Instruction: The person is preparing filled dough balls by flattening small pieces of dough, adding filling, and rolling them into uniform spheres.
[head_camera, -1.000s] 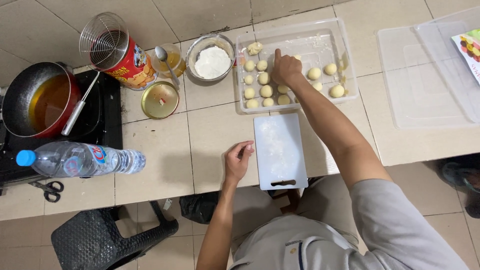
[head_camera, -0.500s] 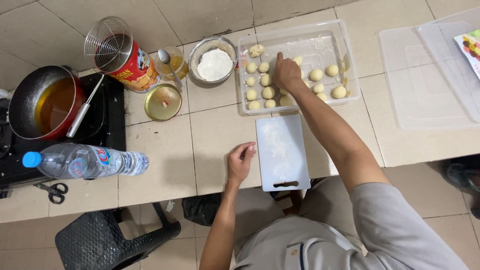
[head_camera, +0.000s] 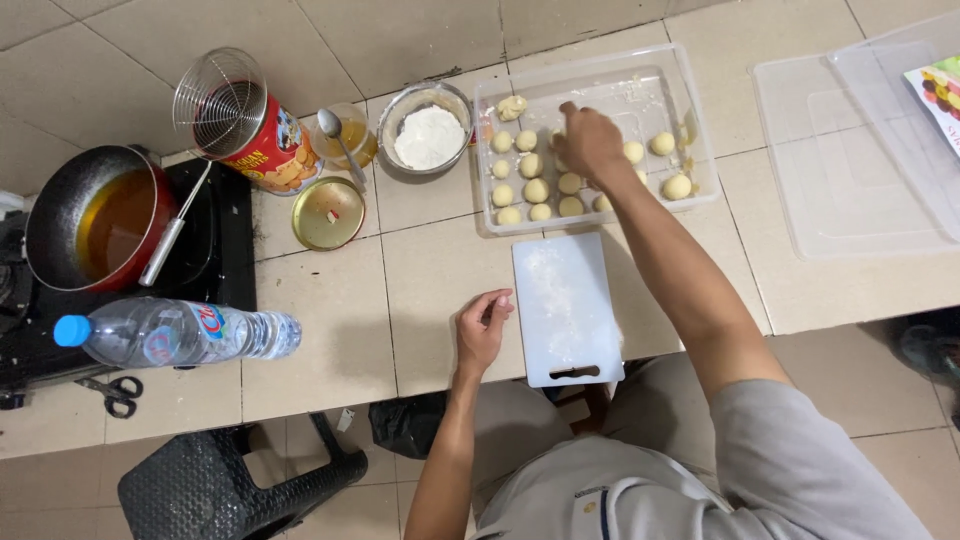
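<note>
Overhead view of a tiled counter. The right hand (head_camera: 588, 140) is reaching into the clear plastic tray (head_camera: 700, 110), where it is hovering over the rows of pale dough balls (head_camera: 535, 190); a second ago it was lying slightly nearer the tray's left columns, and it is now sitting a little further toward the middle, so the picking-over of the balls is evidently continuing rather than finishing. Its fingers are curling downward onto the balls; whether they are pinching one cannot be told, since the back of the hand is hiding the fingertips. The left hand (head_camera: 483, 328) is resting on the counter just beside the left edge of the white cutting board (head_camera: 565, 305), fingers loosely curled and holding nothing, much as it was before. The board, dusted with flour, is lying bare of dough just below the tray. To the left are standing a metal bowl of flour (head_camera: 428, 130), a gold lid (head_camera: 328, 213), a red tin (head_camera: 265, 140) carrying a wire strainer (head_camera: 218, 100), a pan of oil (head_camera: 95, 225) on a burner, and a water bottle (head_camera: 180, 335) lying on its side.
</note>
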